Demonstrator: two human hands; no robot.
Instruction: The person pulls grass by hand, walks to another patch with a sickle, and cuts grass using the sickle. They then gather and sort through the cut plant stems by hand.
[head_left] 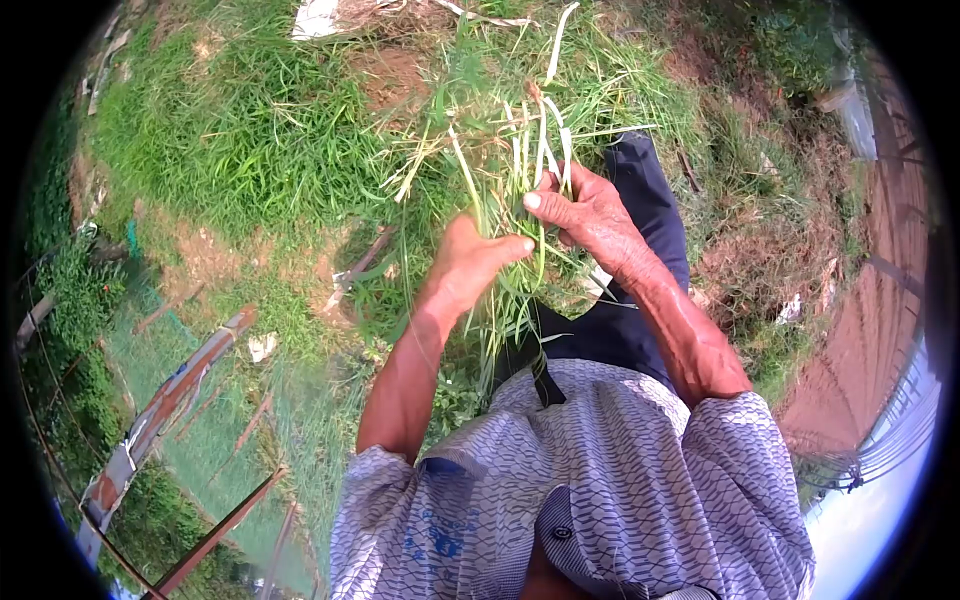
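Note:
In the head view a loose bunch of long green grass (517, 178) with pale, whitish stalk ends pointing away from me is between my two hands. My left hand (472, 258) is closed around its left side, thumb laid across the stems. From the right, my right hand (588, 218) pinches the stalks a little higher up, its thumb pointing left. Green blades hang from the bunch toward my waist. My palms hide part of the stems, and the fingers of my left hand are mostly out of sight.
Growing grass (290, 130) covers the ground ahead and to the left, with bare brown soil (390, 80) showing through. A rusty metal pole (170, 390) and green netting (230, 440) are at the lower left. My dark trouser leg (650, 200) extends beyond the right hand.

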